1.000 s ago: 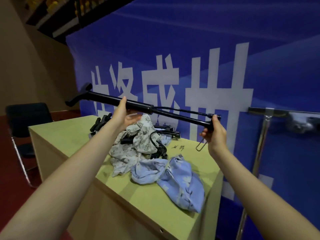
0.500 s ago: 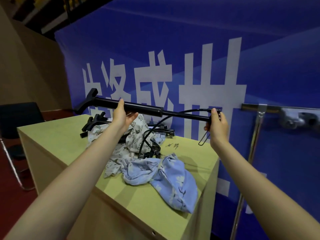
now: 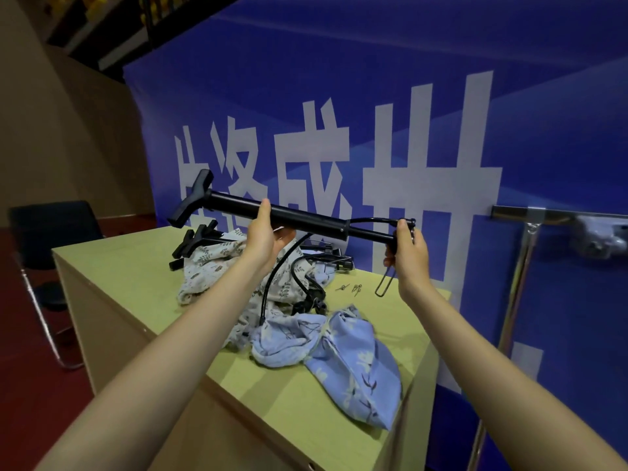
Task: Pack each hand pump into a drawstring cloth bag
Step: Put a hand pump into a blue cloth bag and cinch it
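I hold a black hand pump (image 3: 306,220) level in the air above the table. My left hand (image 3: 263,236) grips its barrel near the middle. My right hand (image 3: 406,248) grips the thin foot end, where a wire foot loop (image 3: 385,283) hangs down. The pump's black hose (image 3: 278,270) droops in an arc toward the bags. A blue flowered cloth bag (image 3: 353,358) lies crumpled near the table's front. A white leaf-print cloth bag (image 3: 217,263) lies behind it, over more black pumps (image 3: 197,241).
The yellow-green table (image 3: 112,266) ends close on the right, by a blue banner wall (image 3: 373,113). A metal stand (image 3: 523,253) rises to the right of the table. A black chair (image 3: 51,226) is at the left. Small metal needles (image 3: 351,287) lie near the far edge.
The pump has been pushed shorter, my hands coming closer together. Its hose has come loose from along the barrel and now hangs down in an arc.
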Available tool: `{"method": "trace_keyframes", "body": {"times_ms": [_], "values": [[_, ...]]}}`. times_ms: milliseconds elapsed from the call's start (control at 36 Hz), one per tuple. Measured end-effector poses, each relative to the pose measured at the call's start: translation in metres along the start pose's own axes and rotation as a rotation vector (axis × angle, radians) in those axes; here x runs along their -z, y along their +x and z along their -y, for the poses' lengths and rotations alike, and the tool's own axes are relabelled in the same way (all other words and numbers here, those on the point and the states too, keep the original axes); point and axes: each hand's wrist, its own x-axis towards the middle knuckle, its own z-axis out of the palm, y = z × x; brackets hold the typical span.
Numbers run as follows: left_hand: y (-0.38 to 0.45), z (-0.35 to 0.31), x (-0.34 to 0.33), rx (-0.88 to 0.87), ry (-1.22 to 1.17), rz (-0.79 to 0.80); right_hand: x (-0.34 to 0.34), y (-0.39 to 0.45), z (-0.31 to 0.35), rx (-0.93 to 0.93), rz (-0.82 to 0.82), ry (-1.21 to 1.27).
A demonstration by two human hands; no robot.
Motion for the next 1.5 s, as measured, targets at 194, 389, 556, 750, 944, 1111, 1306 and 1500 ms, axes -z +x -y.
{"method": "trace_keyframes", "body": {"times_ms": [194, 389, 556, 750, 944, 1111, 1306, 1500], "values": [[-0.002, 0.012, -0.005, -0.032, 0.023, 0.023, -0.017, -0.007, -0.004, -0.016, 0.075, 0.010], [-0.002, 0.023, -0.004, -0.048, 0.063, -0.020, -0.030, -0.012, -0.003, -0.189, 0.289, -0.007], [0.001, 0.010, 0.010, -0.143, 0.165, 0.040, -0.031, 0.001, 0.005, -0.295, 0.427, -0.074], [-0.004, -0.030, 0.008, -0.183, -0.076, 0.096, -0.056, 0.004, 0.013, -0.379, 0.594, 0.037], [-0.002, -0.067, 0.022, -0.258, -0.162, -0.013, -0.100, -0.006, 0.017, -0.529, 0.689, 0.213], [-0.005, -0.099, 0.041, -0.373, -0.011, -0.132, -0.144, -0.023, 0.014, -0.529, 0.823, 0.157], [-0.008, -0.118, 0.055, -0.413, 0.235, -0.192, -0.182, -0.036, 0.022, -0.421, 0.952, -0.061], [-0.008, -0.133, 0.060, -0.460, 0.355, -0.226, -0.208, -0.046, 0.031, -0.480, 0.980, 0.051]]}}
